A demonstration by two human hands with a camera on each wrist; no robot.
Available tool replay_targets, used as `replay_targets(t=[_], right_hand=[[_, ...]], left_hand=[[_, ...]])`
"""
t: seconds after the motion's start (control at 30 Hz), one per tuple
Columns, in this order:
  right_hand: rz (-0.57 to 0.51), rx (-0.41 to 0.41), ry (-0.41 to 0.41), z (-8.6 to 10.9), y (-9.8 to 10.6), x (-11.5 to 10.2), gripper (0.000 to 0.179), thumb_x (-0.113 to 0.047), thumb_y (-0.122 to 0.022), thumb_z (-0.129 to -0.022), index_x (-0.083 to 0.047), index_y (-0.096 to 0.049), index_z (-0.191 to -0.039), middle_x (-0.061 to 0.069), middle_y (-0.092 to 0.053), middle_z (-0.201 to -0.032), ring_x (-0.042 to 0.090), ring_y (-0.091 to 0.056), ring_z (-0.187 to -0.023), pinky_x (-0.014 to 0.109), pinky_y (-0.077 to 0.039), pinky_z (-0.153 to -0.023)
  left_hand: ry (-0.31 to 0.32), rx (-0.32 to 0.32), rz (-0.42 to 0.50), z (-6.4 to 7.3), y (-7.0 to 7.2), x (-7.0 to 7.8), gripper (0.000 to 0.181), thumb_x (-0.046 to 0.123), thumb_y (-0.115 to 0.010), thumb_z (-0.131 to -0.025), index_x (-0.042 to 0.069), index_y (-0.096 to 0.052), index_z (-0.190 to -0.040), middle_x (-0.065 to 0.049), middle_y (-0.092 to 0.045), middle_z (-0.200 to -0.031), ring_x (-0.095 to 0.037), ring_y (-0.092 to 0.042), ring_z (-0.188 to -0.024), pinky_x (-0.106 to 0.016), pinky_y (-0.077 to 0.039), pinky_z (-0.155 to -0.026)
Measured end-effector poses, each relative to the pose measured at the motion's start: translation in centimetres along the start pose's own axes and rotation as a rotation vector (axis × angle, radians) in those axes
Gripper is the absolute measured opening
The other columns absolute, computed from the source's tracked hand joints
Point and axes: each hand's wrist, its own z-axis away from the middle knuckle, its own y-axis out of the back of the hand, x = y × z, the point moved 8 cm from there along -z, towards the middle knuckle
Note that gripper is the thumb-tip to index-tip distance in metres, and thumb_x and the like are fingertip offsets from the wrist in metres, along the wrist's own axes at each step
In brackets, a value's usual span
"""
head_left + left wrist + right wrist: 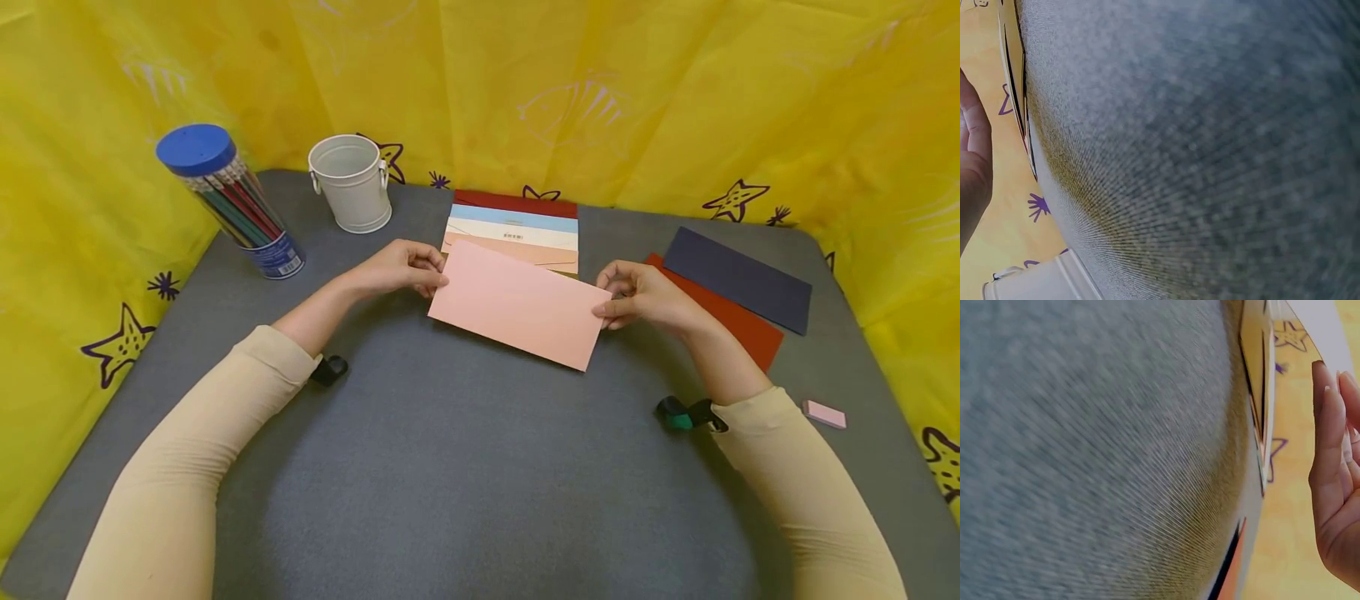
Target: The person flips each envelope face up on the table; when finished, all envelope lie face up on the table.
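A plain pink envelope (517, 304) is held up between both hands, tilted so its right end sits lower in the head view. My left hand (401, 268) pinches its upper left edge between thumb and fingers. The right end is pinched by my right hand (637, 293), which also shows at the edge of the right wrist view (1338, 481) with the pale paper at its fingertips. Just behind the pink envelope lies a stack of envelopes (513, 237) in red, light blue, cream and peach, its front partly hidden. In the left wrist view only part of the left hand (974, 147) appears.
A navy envelope (738, 279) overlaps a red one (720, 321) on the right. Nearby lies a small pink eraser (825, 414). At the back left stand a white metal bucket (352, 187) and a blue-lidded tube of pencils (236, 200). Yellow cloth (495, 92) hangs around the grey table (480, 483).
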Motion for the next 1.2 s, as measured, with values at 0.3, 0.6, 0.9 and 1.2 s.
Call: replay_targets(t=[0.3, 0.6, 0.9, 1.2], right_hand=[[-0.135, 0.202, -0.033, 0.1, 2.1, 0.1, 0.014, -0.013, -0.074, -0.088, -0.009, -0.065, -0.099, -0.009, -0.071, -0.074, 0.009, -0.067, -0.067, 0.025, -0.061, -0.070], [-0.404, 0.295, 0.154, 0.6, 2.8, -1.2, 0.005, -0.007, -0.071, -0.089, -0.010, -0.073, -0.093, 0.000, -0.074, -0.083, 0.014, -0.075, -0.070, 0.026, -0.061, -0.065], [-0.519, 0.280, 0.309, 0.7, 2.6, -2.2, 0.011, -0.002, -0.066, -0.091, -0.006, -0.077, -0.092, 0.003, -0.078, -0.087, 0.015, -0.077, -0.081, 0.026, -0.061, -0.075], [-0.400, 0.377, 0.228, 0.4, 2.3, -1.6, 0.008, -0.006, -0.071, -0.089, -0.009, -0.079, -0.089, -0.006, -0.077, -0.085, 0.007, -0.074, -0.080, 0.022, -0.060, -0.075]], left_hand=[[-0.011, 0.137, 0.026, -0.3, 0.9, 0.2, 0.013, 0.008, -0.068, -0.091, 0.000, -0.064, -0.100, 0.004, -0.066, -0.081, -0.010, -0.064, -0.073, -0.029, -0.059, -0.074], [-0.151, 0.310, 0.158, -0.2, 2.5, 1.4, 0.007, 0.006, -0.073, -0.087, 0.004, -0.074, -0.094, 0.010, -0.070, -0.074, -0.008, -0.063, -0.068, -0.023, -0.057, -0.070], [-0.266, 0.314, 0.306, 0.2, 2.9, 1.9, 0.022, -0.003, -0.068, -0.088, 0.018, -0.074, -0.086, 0.008, -0.072, -0.077, -0.007, -0.070, -0.069, -0.020, -0.059, -0.067], [-0.205, 0.331, 0.361, 0.2, 2.9, 1.3, 0.015, -0.007, -0.064, -0.089, -0.005, -0.074, -0.100, 0.010, -0.075, -0.082, -0.006, -0.073, -0.073, -0.022, -0.060, -0.073]])
